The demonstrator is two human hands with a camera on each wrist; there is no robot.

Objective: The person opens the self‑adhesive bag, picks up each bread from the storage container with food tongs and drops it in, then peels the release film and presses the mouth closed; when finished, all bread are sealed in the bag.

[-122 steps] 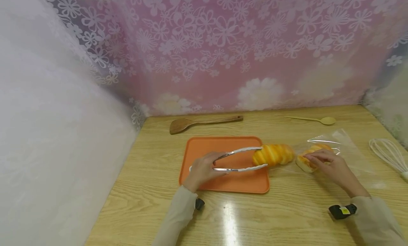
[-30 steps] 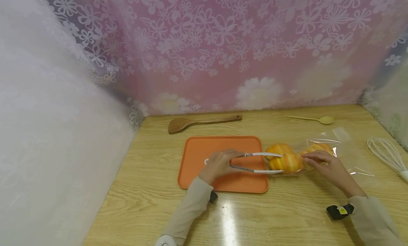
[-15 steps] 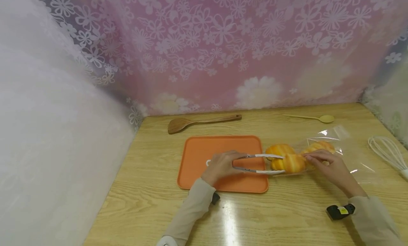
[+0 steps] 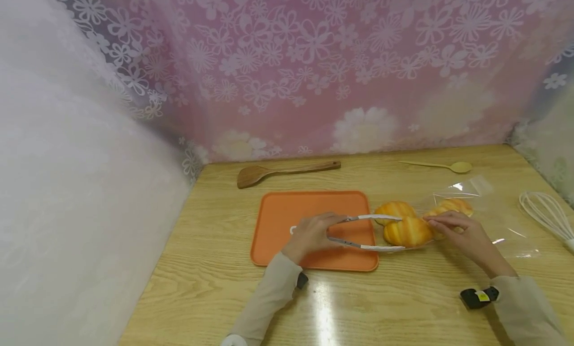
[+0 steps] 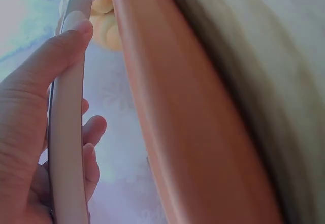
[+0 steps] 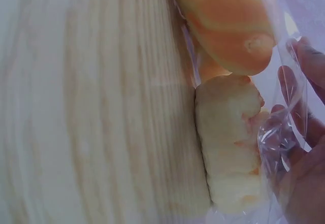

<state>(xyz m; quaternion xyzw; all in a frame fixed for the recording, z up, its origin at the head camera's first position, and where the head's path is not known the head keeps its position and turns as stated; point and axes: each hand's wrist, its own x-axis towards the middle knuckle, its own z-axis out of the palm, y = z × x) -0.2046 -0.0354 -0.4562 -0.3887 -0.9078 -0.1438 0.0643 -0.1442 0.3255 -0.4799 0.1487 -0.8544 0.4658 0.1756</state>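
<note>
My left hand (image 4: 311, 234) holds a pair of metal tongs (image 4: 343, 242) with white tips, its thumb lying along one arm in the left wrist view. The tong tips stand apart on either side of a golden bread roll (image 4: 409, 232). A second roll (image 4: 394, 209) lies just behind it, partly overlapped by the upper tong arm. My right hand (image 4: 466, 234) pinches the edge of a clear plastic bag (image 4: 489, 211). Inside it sits another bread piece (image 4: 455, 205), its pale side (image 6: 231, 137) showing through the film in the right wrist view.
An orange tray (image 4: 287, 206) lies beneath my left hand. Behind it is a wooden spatula (image 4: 287, 172), with a wooden spoon (image 4: 448, 167) at the back right. A white whisk (image 4: 544, 214) lies at the right edge. Patterned cloth walls (image 4: 358, 86) enclose the table.
The tongs have carried a roll rightward off the tray's edge into the bag mouth. Over the last half second the tong arms have spread wider; my right hand keeps its place.
</note>
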